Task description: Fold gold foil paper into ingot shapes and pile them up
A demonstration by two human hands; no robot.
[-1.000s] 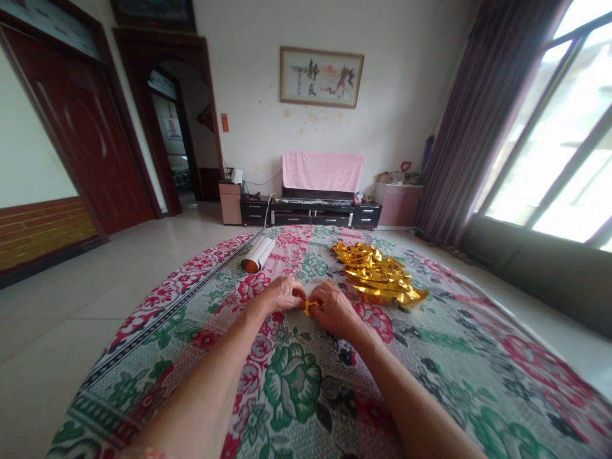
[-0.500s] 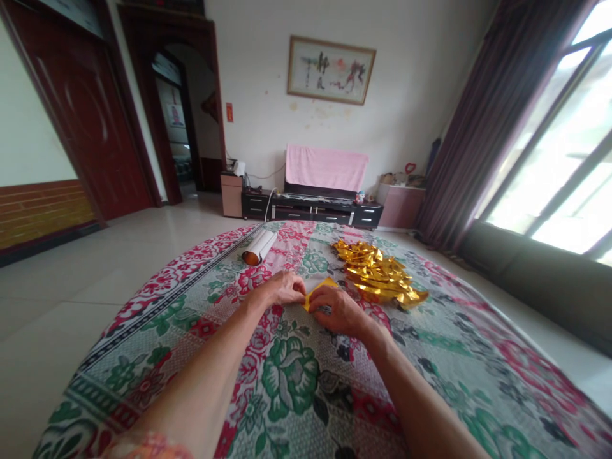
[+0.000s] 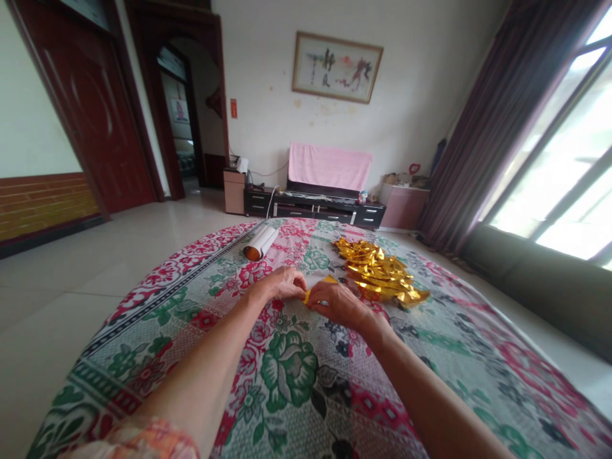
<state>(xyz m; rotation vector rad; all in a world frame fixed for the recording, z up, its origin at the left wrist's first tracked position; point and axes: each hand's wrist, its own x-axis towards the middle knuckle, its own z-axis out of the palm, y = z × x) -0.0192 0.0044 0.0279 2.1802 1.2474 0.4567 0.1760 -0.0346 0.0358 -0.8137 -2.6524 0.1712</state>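
A small sheet of gold and white paper (image 3: 329, 279) lies on the tablecloth between my hands, partly covered by them. My left hand (image 3: 285, 283) pinches its left end with fingers and thumb. From the other side my right hand (image 3: 337, 302) is closed over the near part of the sheet, its fingertips almost meeting those of the left. To the right of my hands lies a pile of folded shiny gold paper pieces (image 3: 382, 271). Beyond my left hand rests a roll of white-backed sheets with a golden-brown inside (image 3: 261, 243).
A flowered tablecloth (image 3: 191, 357) covers the round table. Past its far edge stand a low black TV cabinet (image 3: 329, 210) and a TV under a pink towel (image 3: 329, 166). A curtain (image 3: 478, 127) and window are on the right, a red door (image 3: 90, 121) on the left.
My right hand has closed further over the paper, so less gold shows. The view has shifted slightly. The gold pile and the roll stay put on the table.
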